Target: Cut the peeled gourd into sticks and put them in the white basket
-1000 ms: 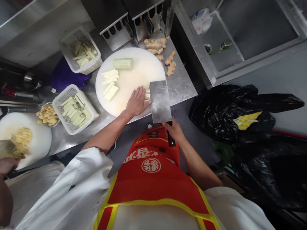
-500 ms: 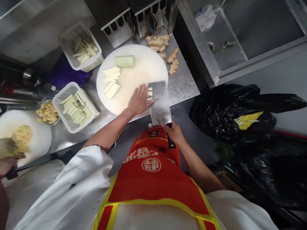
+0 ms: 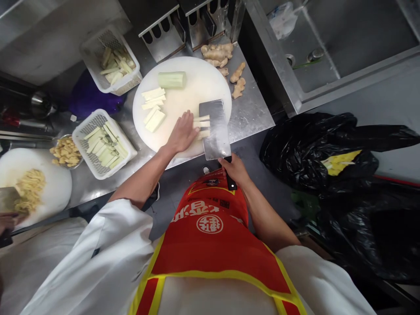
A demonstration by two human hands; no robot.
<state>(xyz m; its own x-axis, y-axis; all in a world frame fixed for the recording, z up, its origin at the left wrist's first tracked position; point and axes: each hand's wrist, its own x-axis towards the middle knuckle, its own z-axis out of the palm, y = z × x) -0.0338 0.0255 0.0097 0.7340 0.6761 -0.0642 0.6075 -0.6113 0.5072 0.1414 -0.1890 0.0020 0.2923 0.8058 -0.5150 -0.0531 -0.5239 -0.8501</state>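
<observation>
My right hand [image 3: 236, 169] is closed round the black handle of a cleaver [image 3: 216, 131]. Its broad blade lies over the right part of a round white cutting board [image 3: 193, 94]. Pale vegetable strips [image 3: 204, 124] show between the blade's left edge and my left hand [image 3: 183, 132], which rests on the board with fingers stretched out at the strips' left ends. The blade hides part of the strips. Farther left are more cut pieces [image 3: 155, 121], and a peeled light-green vegetable length [image 3: 172, 80] lies near the board's back.
Two white baskets [image 3: 131, 154] hold cut vegetable pieces. Ginger roots [image 3: 218, 52] lie behind the board, near a metal sink [image 3: 315, 98]. At far left, another person's hand [image 3: 8, 222] holds a cleaver by shredded food on a second board [image 3: 61, 188]. Black bags [image 3: 295, 148] stand right.
My left hand has slid left, away from the cleaver, and more of the strips shows between them. The cleaver and my right hand have shifted slightly up and left.
</observation>
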